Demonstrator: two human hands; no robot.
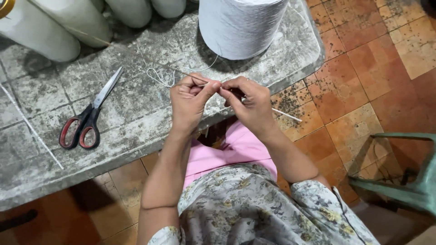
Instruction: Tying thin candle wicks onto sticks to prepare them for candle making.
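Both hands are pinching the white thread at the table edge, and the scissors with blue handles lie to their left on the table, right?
Not quite: the head view shows the scissors have red and black handles, not blue. The rest holds: the left hand and right hand pinch the white thread at the table edge.

The single camera sits on my head and looks steeply down over my chest and lap, close enough that my forearms run up from the bottom edge to my left hand (190,100) and right hand (249,100) at mid-frame. It faces forward across the grey tabletop (136,118), which fills the upper left, with the tiled floor (372,68) on the right. No second view shares this scene.
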